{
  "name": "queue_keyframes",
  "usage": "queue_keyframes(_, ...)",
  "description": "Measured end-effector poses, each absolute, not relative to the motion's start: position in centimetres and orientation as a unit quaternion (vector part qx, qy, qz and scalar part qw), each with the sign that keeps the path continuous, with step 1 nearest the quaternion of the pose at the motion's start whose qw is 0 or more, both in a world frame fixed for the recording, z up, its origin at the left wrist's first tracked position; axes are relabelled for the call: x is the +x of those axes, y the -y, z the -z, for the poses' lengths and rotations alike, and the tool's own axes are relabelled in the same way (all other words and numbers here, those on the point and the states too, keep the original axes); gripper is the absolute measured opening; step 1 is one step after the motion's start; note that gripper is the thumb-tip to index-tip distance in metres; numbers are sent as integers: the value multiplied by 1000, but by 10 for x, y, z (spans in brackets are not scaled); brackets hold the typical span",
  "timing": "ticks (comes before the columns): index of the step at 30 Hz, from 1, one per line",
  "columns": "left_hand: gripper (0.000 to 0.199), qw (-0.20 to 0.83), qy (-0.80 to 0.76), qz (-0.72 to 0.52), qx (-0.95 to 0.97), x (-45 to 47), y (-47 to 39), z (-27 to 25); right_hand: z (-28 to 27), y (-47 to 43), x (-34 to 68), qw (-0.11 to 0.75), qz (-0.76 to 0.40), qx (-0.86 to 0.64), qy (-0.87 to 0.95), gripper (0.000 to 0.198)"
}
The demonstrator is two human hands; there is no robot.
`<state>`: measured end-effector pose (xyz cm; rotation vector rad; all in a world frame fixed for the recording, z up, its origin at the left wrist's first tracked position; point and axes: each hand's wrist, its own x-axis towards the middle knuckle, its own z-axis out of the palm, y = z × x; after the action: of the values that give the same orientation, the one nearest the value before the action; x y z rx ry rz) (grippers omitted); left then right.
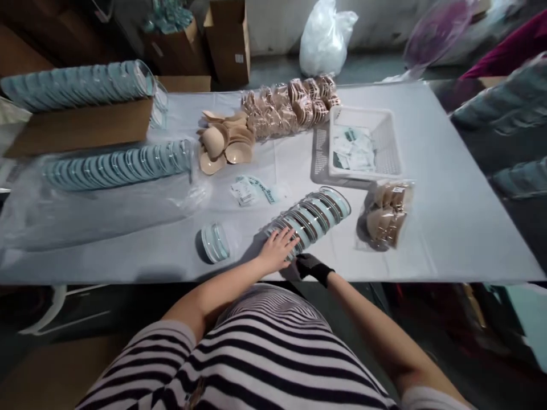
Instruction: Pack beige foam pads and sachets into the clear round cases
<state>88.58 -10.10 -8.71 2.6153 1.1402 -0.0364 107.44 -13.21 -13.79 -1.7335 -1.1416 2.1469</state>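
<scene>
A long row of nested light-blue bowls with brown inner bands [318,215], apparently in clear wrap, lies slanted on the table in front of me. My left hand [278,249] is bare and rests on the near end of this row, its fingers spread over the rims. My right hand [313,266], in a dark glove, is at the lower near end of the row by the table edge. Its fingers look curled, and whatever they hold is hidden. Left of my left hand, a short stack of light-blue bowls [215,242] sits apart.
Flat printed packets [252,191] lie beyond the bowls. A white basket [391,145] holds more packets. Wrapped brown bowls [387,219] are at right, loose beige bowls [238,152] and bagged brown pieces [273,111] farther back. Wrapped blue bowls [123,166] and a cardboard box [81,128] stand left.
</scene>
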Motion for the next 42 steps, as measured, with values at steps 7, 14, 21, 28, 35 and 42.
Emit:
queue_keyframes(7, 78, 159, -429, -11, 889, 893, 100, 94, 127, 122, 1077, 108, -717, -582, 367, 25)
queue_keyframes(14, 90, 179, -441, -6, 879, 890, 99, 93, 144, 118, 1082, 58, -741, -563, 361, 23)
queue_keyframes(21, 101, 196, -516, 11, 834, 891, 97, 93, 149, 130, 1083, 98, -754, -548, 348, 19)
queue_keyframes(28, 40, 192, -440, -30, 877, 878, 106, 109, 147, 134, 1088, 125, -768, -529, 338, 24)
queue_keyframes(35, 17, 185, -406, -102, 889, 880, 104, 120, 156, 135, 1088, 141, -773, -526, 326, 17)
queue_keyframes(42, 78, 198, -483, -121, 844, 876, 102, 126, 140, 139, 1080, 175, -763, -519, 343, 25)
